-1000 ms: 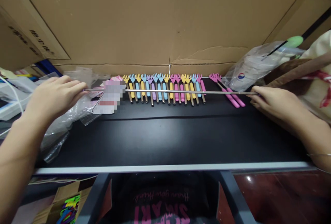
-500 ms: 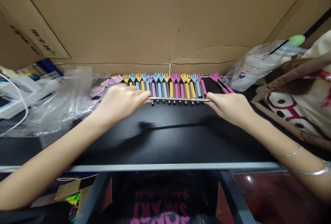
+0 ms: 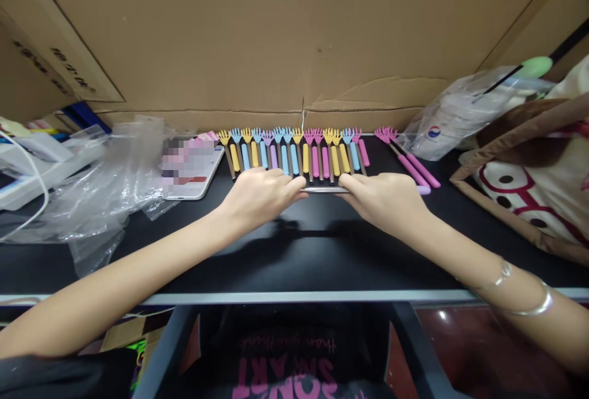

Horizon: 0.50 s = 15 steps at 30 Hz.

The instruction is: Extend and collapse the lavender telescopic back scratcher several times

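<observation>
1. Crosswise, a thin metal rod (image 3: 324, 189) is lying with its long axis running left to right, bridging the short gap between both hands, low over the black tabletop (image 3: 294, 251).
2. The left hand (image 3: 260, 193) is pinching its left end with closed fingers; the right hand (image 3: 384, 199) is pinching the right end likewise, equally near.
3. Just beyond the fingertips, a row of coloured back scratchers (image 3: 294, 153) is lying with handles pointing toward the hands.

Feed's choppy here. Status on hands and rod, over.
Both gripping: left hand and right hand, one end each of the metal rod. Rod by the near ends of the row of scratchers. Off left, apart: phone.
</observation>
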Tool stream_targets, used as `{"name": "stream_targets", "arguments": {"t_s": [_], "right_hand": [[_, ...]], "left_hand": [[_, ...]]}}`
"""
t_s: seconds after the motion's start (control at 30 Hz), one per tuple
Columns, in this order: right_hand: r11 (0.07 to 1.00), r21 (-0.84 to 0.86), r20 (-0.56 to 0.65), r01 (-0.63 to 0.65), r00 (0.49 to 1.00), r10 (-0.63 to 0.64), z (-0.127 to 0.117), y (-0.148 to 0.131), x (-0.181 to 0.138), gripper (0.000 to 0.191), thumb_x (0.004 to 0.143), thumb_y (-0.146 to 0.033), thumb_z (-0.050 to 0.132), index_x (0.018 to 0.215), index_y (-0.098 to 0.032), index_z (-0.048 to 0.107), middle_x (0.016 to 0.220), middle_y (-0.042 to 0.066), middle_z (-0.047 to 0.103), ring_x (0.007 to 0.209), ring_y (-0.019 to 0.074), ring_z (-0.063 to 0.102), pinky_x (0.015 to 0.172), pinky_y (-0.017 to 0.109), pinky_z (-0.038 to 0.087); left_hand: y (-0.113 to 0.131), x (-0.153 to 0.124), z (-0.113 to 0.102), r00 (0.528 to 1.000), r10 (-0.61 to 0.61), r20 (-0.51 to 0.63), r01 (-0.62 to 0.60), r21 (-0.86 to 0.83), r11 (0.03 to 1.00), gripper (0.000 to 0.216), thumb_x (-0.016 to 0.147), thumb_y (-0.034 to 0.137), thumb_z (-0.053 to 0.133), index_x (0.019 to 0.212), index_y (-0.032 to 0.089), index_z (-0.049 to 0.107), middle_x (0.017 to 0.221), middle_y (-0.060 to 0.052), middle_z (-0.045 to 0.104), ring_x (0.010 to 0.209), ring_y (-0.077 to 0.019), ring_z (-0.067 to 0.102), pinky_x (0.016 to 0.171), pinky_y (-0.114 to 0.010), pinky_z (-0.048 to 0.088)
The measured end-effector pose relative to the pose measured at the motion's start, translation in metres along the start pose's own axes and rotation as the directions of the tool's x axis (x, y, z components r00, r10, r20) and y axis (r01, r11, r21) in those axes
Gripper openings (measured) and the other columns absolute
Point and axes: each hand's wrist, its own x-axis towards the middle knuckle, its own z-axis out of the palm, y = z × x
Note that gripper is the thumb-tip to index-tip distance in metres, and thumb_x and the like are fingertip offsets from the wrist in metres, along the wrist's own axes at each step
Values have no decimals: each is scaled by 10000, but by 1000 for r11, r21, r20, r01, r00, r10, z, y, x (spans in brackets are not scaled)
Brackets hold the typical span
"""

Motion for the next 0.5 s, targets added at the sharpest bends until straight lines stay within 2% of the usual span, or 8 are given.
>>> {"name": "stream_targets", "arguments": {"t_s": [0.13, 0.23, 0.4, 0.5], "right_hand": [[1000, 15, -120, 13, 993, -11, -6, 8, -2, 407, 995, -429, 359, 829, -182, 638, 668, 24, 655, 527, 119, 510, 512, 274, 189], [999, 25, -151, 32, 988, -28, -5, 11, -1, 414, 1011, -397, 327, 879, -177, 652, 739, 31, 677, 559, 116, 515, 529, 278, 210], [998, 9, -136, 67, 989, -65, 1, 19, 2, 452, 1026, -382, 288, 846, -177, 649, 697, 30, 659, 582, 122, 522, 549, 278, 222], [999, -15, -48, 29, 998, -30, 3, 39, -4, 501, 1028, -403, 236, 858, -178, 649, 718, 51, 664, 626, 141, 542, 577, 283, 242]], "left_hand": [[-3, 3, -7, 998, 3, -67, 1, 48, 999, 264, 991, 323, 456, 849, 175, 622, 697, -32, 637, 685, -177, 584, 543, -288, 321], [-3, 4, -7, 994, 3, -105, 7, 99, 995, 219, 986, 271, 462, 866, 173, 617, 748, -36, 642, 746, -192, 581, 599, -307, 359], [-10, -1, -3, 992, 29, -122, -11, 145, 989, 242, 1000, 235, 421, 877, 188, 624, 740, -27, 647, 750, -187, 572, 600, -307, 350], [-27, -11, -7, 999, -11, -41, 19, 177, 984, 289, 1003, 229, 377, 882, 201, 638, 774, -49, 673, 788, -204, 586, 637, -322, 375]]}}
